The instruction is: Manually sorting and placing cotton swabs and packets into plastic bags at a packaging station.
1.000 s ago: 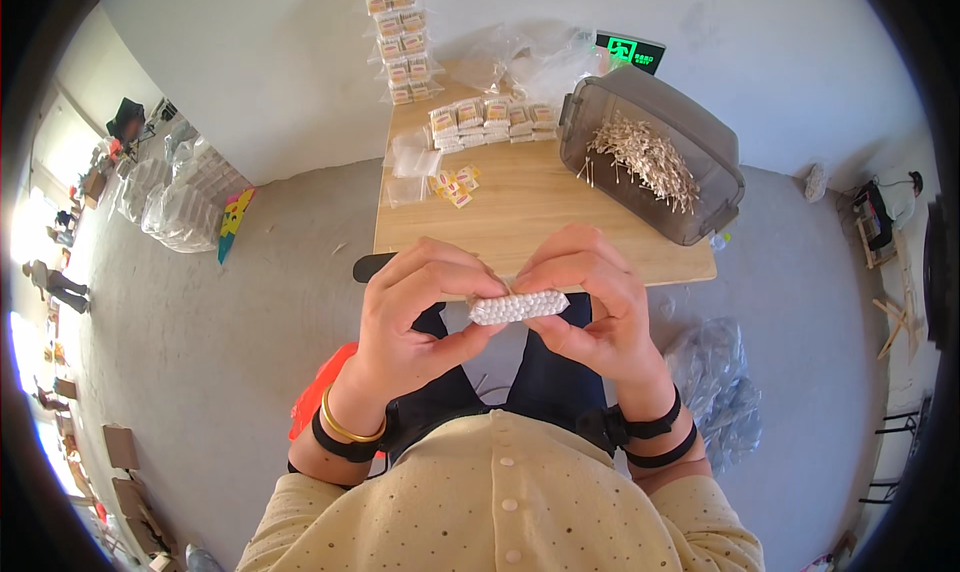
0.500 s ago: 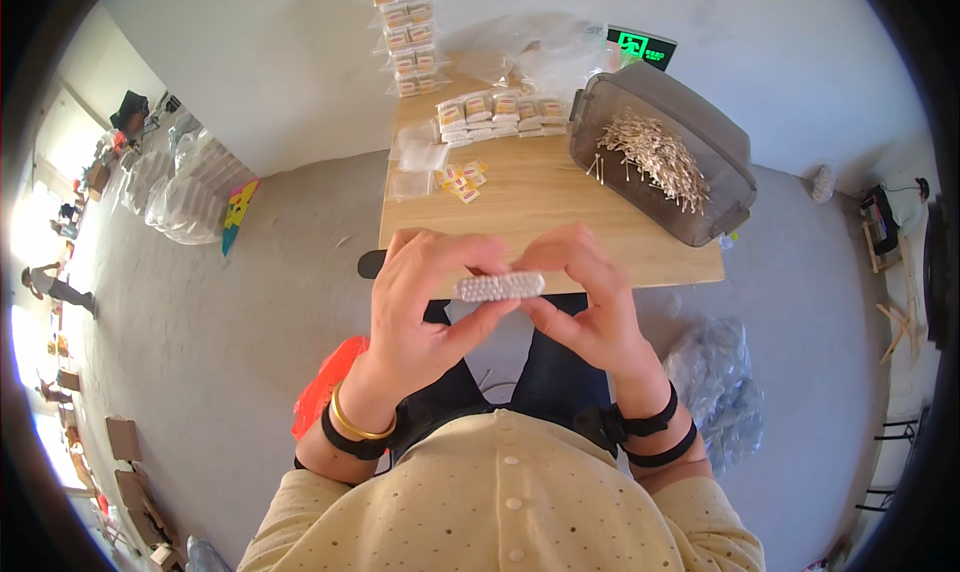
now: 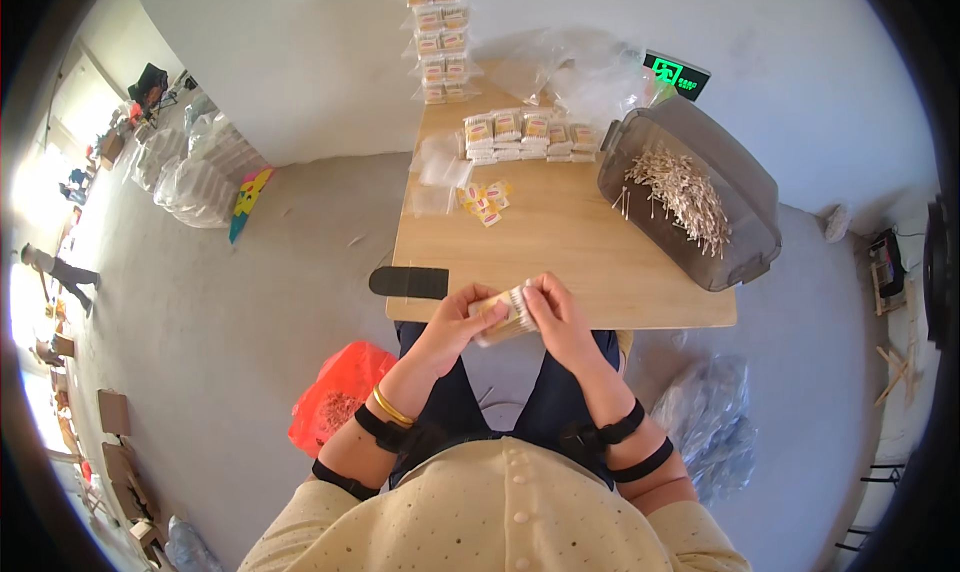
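Observation:
Just off the table's near edge, a small pack of cotton swabs (image 3: pixel 516 319) in a clear bag is gripped between my two hands. My left hand (image 3: pixel 450 330) closes round the left side, its thumb lying across the pack. At the right end, my right hand (image 3: pixel 562 324) pinches the pack where the white swab tips show. A yellowish label seems to show through the plastic, partly under my left thumb. Beside my left hand, a black flat strip (image 3: pixel 408 282) lies on the wooden table (image 3: pixel 560 242) and juts past its left edge.
A grey translucent bin (image 3: pixel 650 240) at the right holds loose cotton swabs (image 3: pixel 682 197). Finished-looking packs (image 3: pixel 520 132) stand in rows at the back, near a tall stack (image 3: pixel 440 42). Small yellow-white cards (image 3: pixel 487 202) lie beside clear bags (image 3: pixel 440 167). A red bag (image 3: pixel 340 392) sits on the floor.
Both hands have moved down with the cotton swab pack and turned it, from tips facing up to its flat side showing. The view has shifted, revealing the black strip.

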Available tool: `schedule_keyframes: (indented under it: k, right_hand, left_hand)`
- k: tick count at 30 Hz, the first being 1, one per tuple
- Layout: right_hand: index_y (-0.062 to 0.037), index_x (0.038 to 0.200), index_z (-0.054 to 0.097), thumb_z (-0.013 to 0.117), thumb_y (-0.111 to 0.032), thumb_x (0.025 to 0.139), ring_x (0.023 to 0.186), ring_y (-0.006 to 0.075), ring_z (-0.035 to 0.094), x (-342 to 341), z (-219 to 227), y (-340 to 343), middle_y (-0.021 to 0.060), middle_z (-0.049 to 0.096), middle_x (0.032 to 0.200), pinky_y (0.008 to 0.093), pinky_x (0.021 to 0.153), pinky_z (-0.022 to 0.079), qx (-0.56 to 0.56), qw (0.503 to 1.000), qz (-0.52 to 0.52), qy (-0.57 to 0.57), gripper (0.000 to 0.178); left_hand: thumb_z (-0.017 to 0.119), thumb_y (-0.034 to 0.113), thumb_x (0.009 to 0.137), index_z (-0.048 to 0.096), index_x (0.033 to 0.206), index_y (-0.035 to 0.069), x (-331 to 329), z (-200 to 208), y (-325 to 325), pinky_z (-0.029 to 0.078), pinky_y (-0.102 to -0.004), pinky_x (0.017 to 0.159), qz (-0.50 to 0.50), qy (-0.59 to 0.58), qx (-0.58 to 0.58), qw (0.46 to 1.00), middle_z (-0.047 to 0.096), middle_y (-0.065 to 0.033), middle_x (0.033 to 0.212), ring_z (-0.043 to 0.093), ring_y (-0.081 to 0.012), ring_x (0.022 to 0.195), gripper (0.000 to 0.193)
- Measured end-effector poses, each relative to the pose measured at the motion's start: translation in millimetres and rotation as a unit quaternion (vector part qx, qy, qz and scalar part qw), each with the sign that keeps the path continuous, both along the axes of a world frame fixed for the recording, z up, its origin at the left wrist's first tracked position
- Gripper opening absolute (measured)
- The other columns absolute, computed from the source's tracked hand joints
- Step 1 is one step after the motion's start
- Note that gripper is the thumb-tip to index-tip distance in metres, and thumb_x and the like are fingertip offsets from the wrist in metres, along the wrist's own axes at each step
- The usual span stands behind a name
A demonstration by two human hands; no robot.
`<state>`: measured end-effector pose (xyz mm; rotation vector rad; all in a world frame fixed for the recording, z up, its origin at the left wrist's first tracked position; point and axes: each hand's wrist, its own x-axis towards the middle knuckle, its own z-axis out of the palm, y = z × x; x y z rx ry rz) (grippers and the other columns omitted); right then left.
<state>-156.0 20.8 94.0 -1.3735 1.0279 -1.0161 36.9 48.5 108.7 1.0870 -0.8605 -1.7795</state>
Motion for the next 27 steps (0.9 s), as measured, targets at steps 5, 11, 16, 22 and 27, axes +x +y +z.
schedule_keyframes:
  k: [5, 11, 16, 22, 27]
  right_hand:
    - [-0.0028, 0.097, 0.059, 0.063, -0.027, 0.1, 0.075, 0.0053, 0.052, -3, -3, -28, -0.0009, 0.058, 0.08, 0.0236, 0.066, 0.043, 0.086, 0.996, 0.013, -0.034, 0.025]
    - [-0.0024, 0.119, 0.061, 0.067, -0.033, 0.097, 0.101, 0.0111, 0.058, 4, -40, -44, 0.0062, 0.066, 0.11, 0.0299, 0.086, 0.048, 0.209, 0.974, 0.038, -0.083, 0.038]
    - [-0.0022, 0.111, 0.062, 0.07, -0.03, 0.095, 0.084, 0.0094, 0.06, 5, -80, -95, 0.002, 0.067, 0.094, 0.0285, 0.076, 0.049, 0.193, 0.98, -0.051, -0.025, 0.033]
    - [0.0011, 0.111, 0.063, 0.07, -0.017, 0.092, 0.076, 0.0167, 0.064, -22, -75, -268, 0.0035, 0.065, 0.08, 0.0284, 0.072, 0.05, -0.068, 0.942, -0.32, 0.076, 0.027]
    - [-0.0005, 0.127, 0.055, 0.065, -0.018, 0.093, 0.102, 0.0368, 0.065, -8, -68, -326, 0.0198, 0.061, 0.116, 0.042, 0.086, 0.053, -0.098, 0.869, -0.354, 0.331, 0.04]
  left_hand:
    - [0.077, 0.022, 0.091, 0.059, 0.116, 0.002, 9, -17, -19, 0.052, -0.025, 0.079, -0.023, -0.051, -0.017, 0.998, 0.068, -0.0034, 0.101, 0.065, -0.0088, 0.09, 0.036]
    - [0.077, 0.02, 0.091, 0.059, 0.115, 0.003, -8, -50, -63, 0.051, -0.0255, 0.084, 0.179, 0.0, 0.029, 0.983, 0.07, -0.004, 0.103, 0.065, -0.0092, 0.093, 0.034]
    - [0.078, 0.026, 0.089, 0.058, 0.118, 0.004, -13, -73, -90, 0.048, -0.0281, 0.09, 0.126, -0.098, 0.053, 0.986, 0.068, -0.0059, 0.106, 0.062, -0.0125, 0.103, 0.041]
    - [0.079, 0.024, 0.087, 0.061, 0.115, 0.001, 14, -128, -105, 0.051, -0.0301, 0.086, 0.099, -0.25, -0.051, 0.962, 0.068, -0.0088, 0.107, 0.064, -0.0155, 0.099, 0.041]
    - [0.078, 0.017, 0.087, 0.063, 0.109, 0.001, 17, -152, -101, 0.052, -0.0281, 0.082, 0.084, -0.212, -0.033, 0.973, 0.069, -0.0064, 0.099, 0.064, -0.0117, 0.089, 0.031]
